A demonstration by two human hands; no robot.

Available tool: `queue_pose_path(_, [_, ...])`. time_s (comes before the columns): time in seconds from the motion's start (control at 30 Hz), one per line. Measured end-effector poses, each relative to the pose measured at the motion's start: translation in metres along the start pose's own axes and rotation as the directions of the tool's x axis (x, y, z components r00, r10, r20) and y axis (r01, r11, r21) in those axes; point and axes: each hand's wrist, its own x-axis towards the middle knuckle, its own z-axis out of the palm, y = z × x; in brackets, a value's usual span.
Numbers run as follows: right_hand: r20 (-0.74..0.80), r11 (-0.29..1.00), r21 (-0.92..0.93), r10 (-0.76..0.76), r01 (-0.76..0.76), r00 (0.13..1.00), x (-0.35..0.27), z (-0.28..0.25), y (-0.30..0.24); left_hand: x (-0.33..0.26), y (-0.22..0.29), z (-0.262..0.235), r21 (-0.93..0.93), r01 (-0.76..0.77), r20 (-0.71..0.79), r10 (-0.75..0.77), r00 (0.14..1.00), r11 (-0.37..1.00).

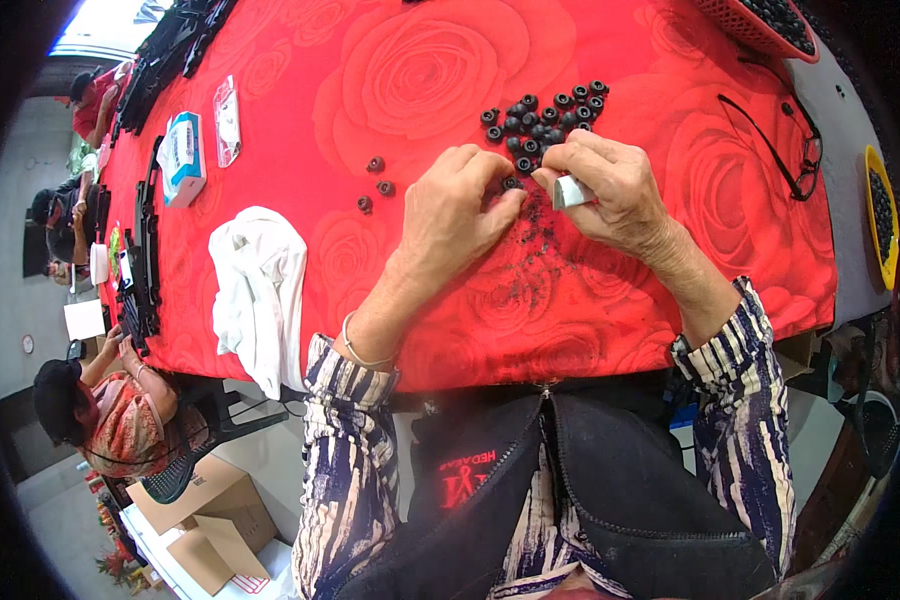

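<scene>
My left hand (457, 210) is closed, pinching a small black round part (511, 184) with a hole in its middle between thumb and fingertips. Close beside it, my right hand (610, 185) is wrapped round a short tool with a flat silvery-white handle (571, 192); its tip is hidden by my fingers. Just beyond both hands lies a loose pile of similar black parts (530, 122). To the left of my left hand, three more of them sit apart, one being a dark round part (385, 188). Black crumbs (530, 250) are scattered on the red cloth below my hands.
A rose-patterned red tablecloth (400, 70) covers the table. On the left are a crumpled white cloth (260, 285), a tissue box (182, 160) and a clear packet (227, 120). Eyeglasses (805, 175), a red basket (745, 25) and a yellow basket (875, 170) are right. People sit at far left.
</scene>
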Motion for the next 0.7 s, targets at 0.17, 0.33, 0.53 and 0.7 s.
queue_pose_path(0.17, [0.010,0.977,0.202,0.068,-0.069,0.998,0.001,-0.003,-0.011,-0.010,0.013,-0.017,-0.778,0.415,0.246,-0.378,0.893,0.473])
queue_pose_path(0.33, [-0.005,0.962,0.268,0.048,-0.045,0.999,0.002,-0.002,-0.021,-0.019,0.004,-0.010,-0.885,0.459,0.409,-0.344,0.845,0.078])
queue_pose_path(0.53, [-0.033,0.978,0.209,-0.012,0.018,0.999,-0.002,0.005,-0.024,-0.021,0.004,-0.004,-0.835,0.483,0.542,-0.249,0.803,-0.262])
queue_pose_path(0.7, [-0.067,0.978,0.143,-0.146,0.154,0.987,-0.001,0.007,-0.026,-0.021,0.005,-0.008,-0.791,0.547,0.605,-0.215,0.766,-0.275])
